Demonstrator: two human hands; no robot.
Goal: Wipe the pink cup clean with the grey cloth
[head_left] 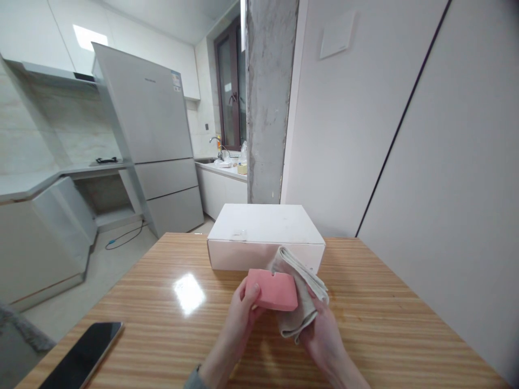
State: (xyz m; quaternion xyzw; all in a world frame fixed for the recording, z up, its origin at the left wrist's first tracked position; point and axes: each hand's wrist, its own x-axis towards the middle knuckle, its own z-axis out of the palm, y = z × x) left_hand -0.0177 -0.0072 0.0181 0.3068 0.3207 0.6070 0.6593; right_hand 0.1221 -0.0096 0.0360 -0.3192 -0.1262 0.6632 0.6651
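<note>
My left hand (pixel 242 307) grips a small pink box (pixel 272 290) with rounded corners and a little notch in its top edge. The thumb lies on the near face, and the other fingers go behind it. In my right hand (pixel 322 327) is a folded grey-beige cloth (pixel 298 308), pinched from its right side. The cloth stands up behind and beside the box's right end, close against it. Both things are held above the wooden table, in front of a closed white cardboard box (pixel 265 224). My right fingertips are partly hidden by the cloth.
A black phone (pixel 83 354) lies on the table (pixel 389 302) at the near left. Beyond the table stand a grey fridge (pixel 150 108), a bare concrete column (pixel 268 102) and a sink counter (pixel 223 170). A white wall (pixel 336 124) rises at the right.
</note>
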